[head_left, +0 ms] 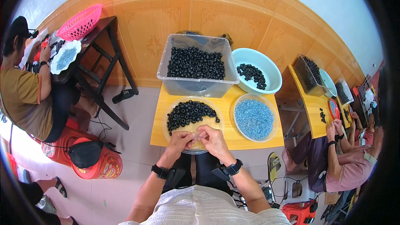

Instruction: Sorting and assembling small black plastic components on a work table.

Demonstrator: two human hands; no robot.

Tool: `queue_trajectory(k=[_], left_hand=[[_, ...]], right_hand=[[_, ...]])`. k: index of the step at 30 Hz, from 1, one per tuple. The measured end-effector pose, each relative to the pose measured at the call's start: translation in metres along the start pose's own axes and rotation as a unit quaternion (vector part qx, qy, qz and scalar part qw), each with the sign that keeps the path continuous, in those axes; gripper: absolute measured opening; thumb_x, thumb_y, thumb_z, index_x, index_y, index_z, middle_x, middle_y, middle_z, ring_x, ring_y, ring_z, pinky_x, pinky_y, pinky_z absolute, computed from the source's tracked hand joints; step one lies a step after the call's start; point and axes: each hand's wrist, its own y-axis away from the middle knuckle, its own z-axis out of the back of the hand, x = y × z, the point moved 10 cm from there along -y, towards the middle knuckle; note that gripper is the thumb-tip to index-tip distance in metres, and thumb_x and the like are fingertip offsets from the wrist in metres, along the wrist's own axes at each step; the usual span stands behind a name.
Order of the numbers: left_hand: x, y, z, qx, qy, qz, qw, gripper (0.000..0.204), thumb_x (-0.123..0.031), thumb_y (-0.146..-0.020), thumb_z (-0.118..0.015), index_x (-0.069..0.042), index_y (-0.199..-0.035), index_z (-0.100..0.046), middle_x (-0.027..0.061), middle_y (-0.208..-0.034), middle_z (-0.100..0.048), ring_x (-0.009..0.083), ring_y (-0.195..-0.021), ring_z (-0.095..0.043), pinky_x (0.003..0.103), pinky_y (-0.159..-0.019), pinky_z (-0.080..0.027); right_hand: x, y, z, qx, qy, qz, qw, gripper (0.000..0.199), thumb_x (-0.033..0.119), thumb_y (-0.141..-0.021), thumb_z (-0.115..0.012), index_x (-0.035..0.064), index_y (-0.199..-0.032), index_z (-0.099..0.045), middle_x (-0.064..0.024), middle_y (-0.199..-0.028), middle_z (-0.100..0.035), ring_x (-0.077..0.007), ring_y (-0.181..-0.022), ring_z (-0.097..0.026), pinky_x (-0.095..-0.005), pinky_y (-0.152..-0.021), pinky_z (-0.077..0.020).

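Note:
My left hand (180,141) and my right hand (212,138) meet over the near edge of a clear round tray (221,118). Both are closed, thumbs and forefingers pinched together around something small and pale, too small to name. Small black ring-shaped parts (189,113) fill the far half of this tray, beyond my fingertips. To the right, a second round tray (273,131) holds a heap of tiny light-blue see-through pieces (255,118).
Behind the trays stand a clear plastic bin (200,86) of black parts and a pale turquoise basin (273,73) with more, on a yellow wooden table (227,105). People work at tables on both sides. Red stools (98,164) and a black sandal (123,96) are on the floor.

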Motion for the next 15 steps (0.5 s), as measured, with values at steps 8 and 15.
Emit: queue_trajectory(k=[8,15], left_hand=[[-0.018,-0.009,-0.003,-0.018,-0.129,-0.066,0.989,0.027,-0.02,-0.085,-0.059,0.0,-0.067,-0.062,-0.0002,-0.057,-0.053,0.0045,-0.047,-0.043,0.019,-0.042,-0.032],[-0.009,-0.016,0.016,-0.091,-0.106,-0.083,0.987,0.026,-0.019,-0.084,-0.059,0.002,-0.069,-0.064,0.0015,-0.056,-0.054,0.0058,-0.049,-0.045,0.021,-0.043,-0.034]], right_hand=[[0.012,0.0,-0.004,0.024,0.092,0.066,0.993,0.03,-0.009,-0.076,-0.055,0.0009,-0.104,-0.051,-0.014,-0.071,-0.061,-0.0213,-0.066,-0.062,-0.0298,-0.062,-0.0483],[0.005,-0.001,-0.009,0.043,0.082,0.047,0.995,0.033,-0.009,-0.076,-0.055,0.0025,-0.107,-0.05,-0.0126,-0.072,-0.062,-0.0201,-0.067,-0.062,-0.0285,-0.063,-0.0477]])
